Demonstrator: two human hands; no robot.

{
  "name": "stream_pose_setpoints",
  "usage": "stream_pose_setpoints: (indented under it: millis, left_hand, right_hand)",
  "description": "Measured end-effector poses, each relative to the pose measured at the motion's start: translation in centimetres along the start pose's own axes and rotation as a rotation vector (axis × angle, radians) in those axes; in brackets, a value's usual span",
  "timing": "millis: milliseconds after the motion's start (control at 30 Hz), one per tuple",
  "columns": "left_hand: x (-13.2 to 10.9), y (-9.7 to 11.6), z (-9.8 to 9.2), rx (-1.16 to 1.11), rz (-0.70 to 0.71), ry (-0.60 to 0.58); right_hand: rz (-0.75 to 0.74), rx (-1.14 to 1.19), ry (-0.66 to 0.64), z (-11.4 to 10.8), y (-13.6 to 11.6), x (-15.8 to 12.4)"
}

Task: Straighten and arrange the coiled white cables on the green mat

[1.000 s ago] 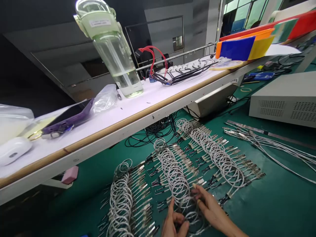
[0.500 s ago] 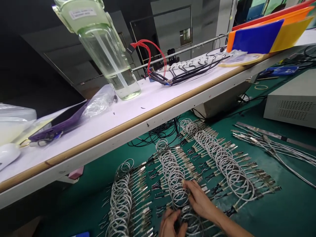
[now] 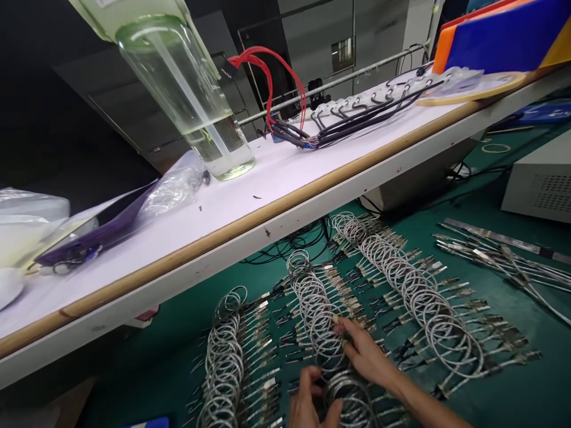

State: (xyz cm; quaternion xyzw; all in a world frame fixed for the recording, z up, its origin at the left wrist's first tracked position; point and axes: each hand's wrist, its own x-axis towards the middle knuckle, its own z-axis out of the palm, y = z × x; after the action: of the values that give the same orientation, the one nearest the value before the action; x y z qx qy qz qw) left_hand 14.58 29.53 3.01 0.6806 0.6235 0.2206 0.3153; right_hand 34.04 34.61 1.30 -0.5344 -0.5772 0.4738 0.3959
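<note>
Since a second ago both hands have crept further up the middle row of coiled cables [image 3: 317, 309], and the view has tipped so the shelf sits higher in the frame. That row lies on the green mat [image 3: 491, 392], a line of overlapping grey loops with metal connectors fanning out on both sides. The right hand [image 3: 368, 356] lies flat over the near end of the row, fingers spread and pressing on the loops, not closed around any one of them. The left hand [image 3: 312, 404], at the bottom edge, pinches the rim of the nearest loop between thumb and fingers; how firmly it grips cannot be told, since part of the hand is cut off.

Just left of this row lies a second coil row [image 3: 223, 362], and to the right a longer third coil row [image 3: 414, 291] runs diagonally away. Further right, straight loose cables [image 3: 504, 261] lie beside a grey equipment case [image 3: 539, 184].

Above the mat a white shelf [image 3: 267, 196] with a wooden edge carries a clear water bottle [image 3: 196, 113], a purple pouch [image 3: 89, 238], crumpled plastic bags [image 3: 173, 184], a bundle of black wires [image 3: 348, 119] with a red wire loop [image 3: 272, 71], and coloured plastic sheets [image 3: 499, 35].
</note>
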Motion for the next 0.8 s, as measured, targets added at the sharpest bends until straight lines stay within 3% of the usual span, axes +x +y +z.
stream_pose_setpoints:
  millis: [167, 400, 633, 800]
  left_hand:
    - [1.3, 0.6, 0.2, -0.022, 0.004, -0.041]
    - [1.8, 1.3, -1.0, 0.069, -0.031, -0.155]
    - [4.1, 2.6, -1.6, 0.164, -0.111, -0.215]
    - [4.8, 3.5, -1.8, 0.304, -0.117, -0.246]
  right_hand:
    - [-0.015, -0.002, -0.064, -0.4, -1.1, -0.9]
    - [-0.004, -0.11, 0.022, -0.5, 0.0, 3.1]
    - [-0.038, -0.111, -0.058, -1.3, -1.1, 0.8]
    - [-0.124, -0.178, -0.023, -1.8, -1.5, 4.4]
